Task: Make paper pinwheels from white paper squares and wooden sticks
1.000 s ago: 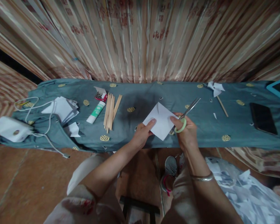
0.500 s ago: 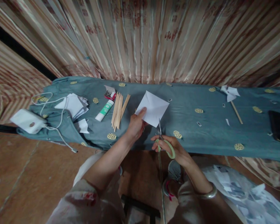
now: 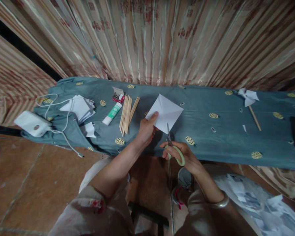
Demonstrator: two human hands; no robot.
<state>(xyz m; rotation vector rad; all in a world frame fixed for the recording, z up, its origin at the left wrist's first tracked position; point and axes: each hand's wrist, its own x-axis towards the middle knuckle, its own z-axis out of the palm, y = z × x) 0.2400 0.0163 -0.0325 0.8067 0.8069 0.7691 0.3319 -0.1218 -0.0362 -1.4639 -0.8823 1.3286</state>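
My left hand (image 3: pixel 145 129) pinches the left corner of a white square of paper (image 3: pixel 166 111), held like a diamond over the blue cloth-covered table (image 3: pixel 216 137). My right hand (image 3: pixel 180 154) grips green-handled scissors (image 3: pixel 173 149); their blades point up into the paper's lower corner. A silver bangle (image 3: pixel 217 203) sits on my right wrist.
Left of the paper lie several wooden sticks (image 3: pixel 127 113), a green-and-white glue stick (image 3: pixel 112 113), a small red box (image 3: pixel 117 97) and a pile of white paper pieces (image 3: pixel 80 108). A white charger with cable (image 3: pixel 31 123) sits at the far left. A paper pinwheel on a stick (image 3: pixel 249 100) lies right.
My right hand swung the scissors from the paper's right side down to its lower corner, blades now pointing up. My left hand shifted the paper up and left, then held it.
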